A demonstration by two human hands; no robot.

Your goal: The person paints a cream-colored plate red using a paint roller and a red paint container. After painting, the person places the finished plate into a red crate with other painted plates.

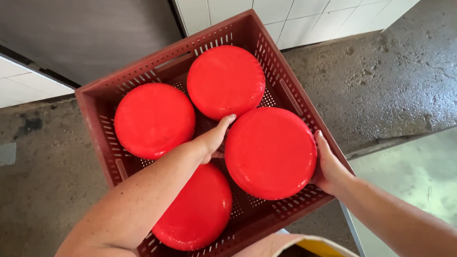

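While both hands clasp the near-right red cheese wheel [270,152], left hand [213,139] and right hand [328,166] press opposite sides, steadying it among three others inside the crate [95,102].

Red round wheel [270,152], smooth wax coat, glossy, lying flat w/ slight tilt, front-right of crate [97,102], gripped at both sides by hands, touching neighbour wheels.

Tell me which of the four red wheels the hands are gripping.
The right-front red wheel: the left hand and right hand press its opposite edges. The other three lie untouched in the crate.
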